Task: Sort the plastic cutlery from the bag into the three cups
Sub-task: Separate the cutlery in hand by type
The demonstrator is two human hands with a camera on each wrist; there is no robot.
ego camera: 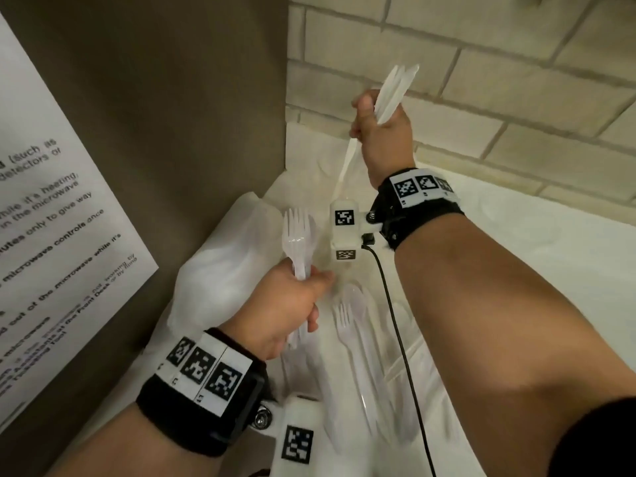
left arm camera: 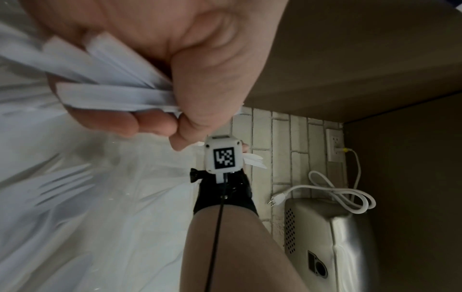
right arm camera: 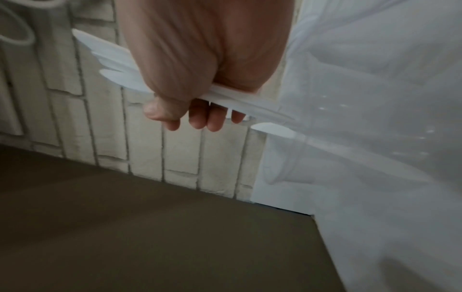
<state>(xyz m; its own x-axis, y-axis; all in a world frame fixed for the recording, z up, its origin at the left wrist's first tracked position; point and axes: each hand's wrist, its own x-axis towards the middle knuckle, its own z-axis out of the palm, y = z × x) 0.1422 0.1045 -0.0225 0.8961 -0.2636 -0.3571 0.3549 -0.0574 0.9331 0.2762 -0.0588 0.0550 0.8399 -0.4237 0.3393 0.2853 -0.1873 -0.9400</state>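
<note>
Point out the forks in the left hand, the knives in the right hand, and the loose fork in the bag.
forks (ego camera: 296,232), head view, on the tines.
knives (ego camera: 395,87), head view, on the blades above the fist.
loose fork (ego camera: 344,316), head view, on its tines.

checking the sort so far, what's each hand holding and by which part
The left hand grips a bundle of forks by their handles, tines up. The right hand grips a bundle of knives around mid-length.
</note>
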